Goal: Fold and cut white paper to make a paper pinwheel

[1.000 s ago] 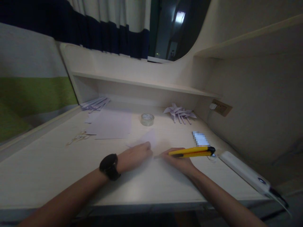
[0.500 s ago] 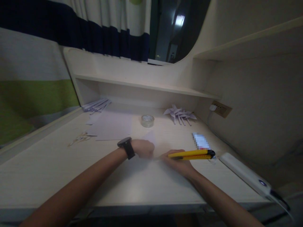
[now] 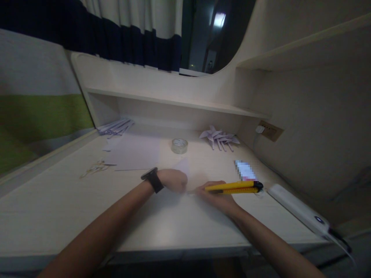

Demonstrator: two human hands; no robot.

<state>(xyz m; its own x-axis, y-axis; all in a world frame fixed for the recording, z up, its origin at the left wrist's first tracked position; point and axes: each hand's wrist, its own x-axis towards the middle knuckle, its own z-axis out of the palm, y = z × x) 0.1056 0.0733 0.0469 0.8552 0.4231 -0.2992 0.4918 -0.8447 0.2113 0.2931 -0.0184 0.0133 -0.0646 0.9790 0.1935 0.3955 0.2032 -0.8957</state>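
My right hand (image 3: 216,195) grips a yellow utility knife (image 3: 234,187) with a black end, its tip down on a pale sheet of paper (image 3: 188,170) at the middle of the desk. My left hand (image 3: 174,180), with a black watch on the wrist, lies on the same sheet just left of the knife tip, fingers curled and pressing the paper. The two hands nearly touch.
A roll of clear tape (image 3: 179,146) stands behind the hands. Folded paper pinwheels (image 3: 220,138) lie at the back right, paper strips (image 3: 116,127) at the back left, a larger sheet (image 3: 133,152) and scissors (image 3: 97,168) to the left. A white lamp bar (image 3: 298,210) lies at the right.
My left hand has slid forward and turned, so the forearm now runs up from the lower left and the watch sits nearer the paper. The right hand and knife have hardly moved.
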